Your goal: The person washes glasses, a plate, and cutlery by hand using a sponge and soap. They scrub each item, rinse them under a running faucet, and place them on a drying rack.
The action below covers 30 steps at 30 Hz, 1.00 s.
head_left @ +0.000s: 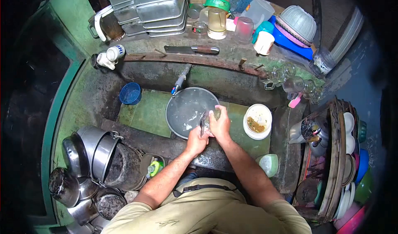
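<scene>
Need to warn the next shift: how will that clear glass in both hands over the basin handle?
The glass looks wet, held over the water-filled metal basin, so it is probably slippery. It is thin and clear, so likely fragile against the concrete sink edge. The left hand and right hand both grasp it.

A small clear drinking glass sits right in the middle of the scene, clasped between both hands. It is see-through and slightly cloudy, tilted on its side rather than upright, with its mouth turned left. The right hand wraps around it from the far side, fingers curled over the body. The left hand meets it from the near side, pressing at the mouth end. The glass hangs over the near right rim of a round grey metal basin holding water.
</scene>
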Motion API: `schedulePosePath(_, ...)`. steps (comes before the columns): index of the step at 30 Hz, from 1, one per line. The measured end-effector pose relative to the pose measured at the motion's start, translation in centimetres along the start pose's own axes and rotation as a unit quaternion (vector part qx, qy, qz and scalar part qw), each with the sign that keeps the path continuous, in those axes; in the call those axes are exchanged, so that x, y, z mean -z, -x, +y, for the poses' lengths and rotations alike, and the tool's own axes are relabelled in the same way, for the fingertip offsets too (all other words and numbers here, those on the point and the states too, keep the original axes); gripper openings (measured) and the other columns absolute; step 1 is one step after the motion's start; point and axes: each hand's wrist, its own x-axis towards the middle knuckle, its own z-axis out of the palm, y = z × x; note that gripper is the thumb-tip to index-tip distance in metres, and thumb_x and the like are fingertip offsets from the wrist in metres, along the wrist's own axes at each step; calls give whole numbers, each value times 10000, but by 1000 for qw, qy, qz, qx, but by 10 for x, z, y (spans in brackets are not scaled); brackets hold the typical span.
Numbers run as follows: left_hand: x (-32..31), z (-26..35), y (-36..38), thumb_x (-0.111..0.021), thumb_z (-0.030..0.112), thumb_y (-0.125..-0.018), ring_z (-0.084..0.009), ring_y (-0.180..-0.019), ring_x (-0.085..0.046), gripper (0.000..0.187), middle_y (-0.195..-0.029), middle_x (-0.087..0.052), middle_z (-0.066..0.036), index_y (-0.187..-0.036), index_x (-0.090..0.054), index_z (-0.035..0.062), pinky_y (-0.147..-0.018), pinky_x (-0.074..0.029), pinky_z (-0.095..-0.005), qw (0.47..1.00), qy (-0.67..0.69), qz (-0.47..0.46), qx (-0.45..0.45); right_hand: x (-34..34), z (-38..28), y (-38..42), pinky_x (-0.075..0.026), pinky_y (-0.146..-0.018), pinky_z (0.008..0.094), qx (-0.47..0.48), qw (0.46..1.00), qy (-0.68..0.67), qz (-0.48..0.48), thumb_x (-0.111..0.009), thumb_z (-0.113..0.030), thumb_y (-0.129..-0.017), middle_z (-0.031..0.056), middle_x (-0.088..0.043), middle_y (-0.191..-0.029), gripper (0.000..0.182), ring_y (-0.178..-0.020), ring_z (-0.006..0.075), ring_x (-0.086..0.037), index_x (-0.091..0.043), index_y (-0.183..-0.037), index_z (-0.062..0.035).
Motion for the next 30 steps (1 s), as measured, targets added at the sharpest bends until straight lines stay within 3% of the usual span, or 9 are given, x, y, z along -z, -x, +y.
schedulePosePath(4, 3, 10, 5, -500, 6, -902, -49, -532, -454, 190, -773, -669, -33, -1067, -592, -11, -486, -383, -212, 999, -33, 5, 6, -2, 3, -17, -495, -741, 431, -31, 999, 32, 20, -635, -149, -836, 191, -637, -853, 208, -855, 392, -635, -547, -1006, -67)
schedulePosePath(7, 6, 11, 4, -483, 1, -904, -48, -528, -461, 220, -775, -677, -46, -1098, -580, -31, -489, -392, -211, 1000, 4, -3, 28, 5, 13, -40, -493, -701, 389, -16, 993, -2, 119, -614, -118, -856, 150, -637, -796, 125, -752, 305, -643, -568, -939, -37)
schedulePosePath(9, 10, 19, 12, -470, 13, -922, -60, -527, -478, 246, -792, -680, -71, -1153, -533, -42, -473, -404, -224, 997, 31, -17, 69, 12, 41, -56, -504, -674, 381, -133, 965, -204, 97, -548, -121, -916, 93, -619, -824, 113, -718, 247, -623, -559, -943, -11)
schedulePosePath(11, 14, 19, 7, -463, 42, -943, -74, -512, -473, 250, -836, -673, -108, -1181, -505, -22, -451, -408, -232, 994, 56, -33, 86, 30, 39, -42, -526, -661, 422, -233, 843, -477, -88, -511, -143, -946, 112, -619, -835, 128, -739, 266, -624, -541, -999, -31)
schedulePosePath(13, 13, 13, 1, -473, 62, -949, -73, -490, -450, 191, -873, -653, -130, -1128, -509, 7, -431, -395, -219, 966, 201, -29, 160, 33, 4, -19, -541, -647, 456, -347, 727, -570, -161, -476, -184, -967, 124, -601, -812, 161, -730, 289, -621, -518, -1041, -48)
schedulePosePath(17, 15, 10, 3, -510, 33, -915, -55, -454, -421, 84, -742, -561, -65, -997, -498, 47, -395, -356, -212, 908, 349, -114, 200, 20, 27, -15, -442, -491, 364, -362, 587, -689, -224, -460, -347, -977, 54, -493, -622, 275, -517, 218, -506, -521, -972, -79)
schedulePosePath(22, 18, 22, 12, -507, 3, -894, -54, -454, -408, 93, -709, -541, -50, -981, -498, 34, -385, -321, -206, 945, 251, -126, 168, 40, 19, -53, -425, -431, 341, -291, 748, -569, -180, -540, -378, -942, 51, -485, -600, 294, -476, 191, -498, -542, -920, -85)
schedulePosePath(26, 24, -14, -3, -504, 18, -904, -78, -469, -409, 137, -736, -592, -75, -1041, -503, 31, -414, -345, -214, 983, 131, -53, 121, 39, 33, -46, -536, -521, 405, -315, 777, -545, -21, -529, -278, -961, 83, -568, -732, 224, -571, 237, -599, -529, -914, -60)
schedulePosePath(30, 12, -23, -18, -601, 99, -901, -88, -521, -476, 254, -774, -604, -89, -1120, -481, 53, -414, -368, -237, 997, 54, 11, 58, 17, 29, -3, -580, -660, 439, -305, 768, -530, -191, -554, -261, -948, 126, -640, -1073, 413, -823, 328, -666, -475, -1262, -4)
